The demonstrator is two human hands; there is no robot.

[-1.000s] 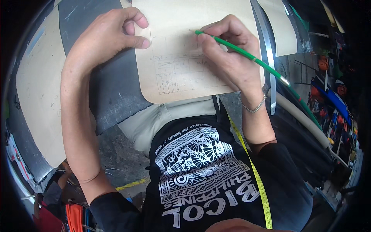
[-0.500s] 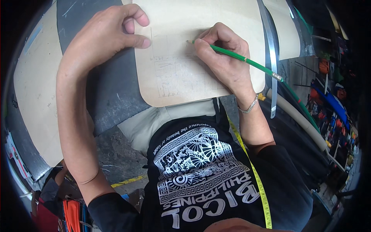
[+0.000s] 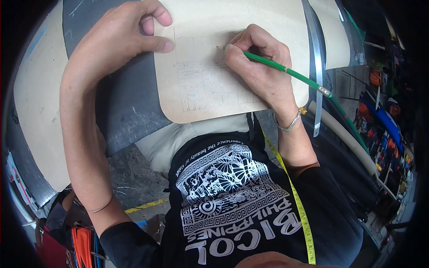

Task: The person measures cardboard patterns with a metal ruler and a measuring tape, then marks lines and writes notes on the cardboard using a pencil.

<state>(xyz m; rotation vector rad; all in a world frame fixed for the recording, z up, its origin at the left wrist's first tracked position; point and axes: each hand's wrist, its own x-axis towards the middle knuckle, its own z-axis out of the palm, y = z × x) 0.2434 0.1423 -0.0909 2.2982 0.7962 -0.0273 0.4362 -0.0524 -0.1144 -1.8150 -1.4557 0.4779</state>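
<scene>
A tan card sheet [image 3: 203, 105] with rounded corners and faint pencil lines lies on a dark grey surface in front of me. My right hand [image 3: 261, 60] rests on it, gripping a green pencil [image 3: 297, 76]. The pencil slants down to the left, its tip at or just above the drawn lines; contact cannot be made out. At the sheet's left edge is my left hand [image 3: 134, 29], fingers loosely curled and thumb apart from them. Thumb and fingertips lie over the card, with no object between them.
A metal ruler [image 3: 318, 76] lies along the sheet's right side. Beyond it are a long roll [image 3: 344, 138] and cluttered tools [image 3: 393, 147]. More tan card [image 3: 38, 102] is at the left. A yellow measuring tape [image 3: 300, 207] hangs down my black shirt.
My left hand and forearm appear slightly further left. The right hand keeps its grip on the pencil, whose tip stays at nearly the same spot on the sheet.
</scene>
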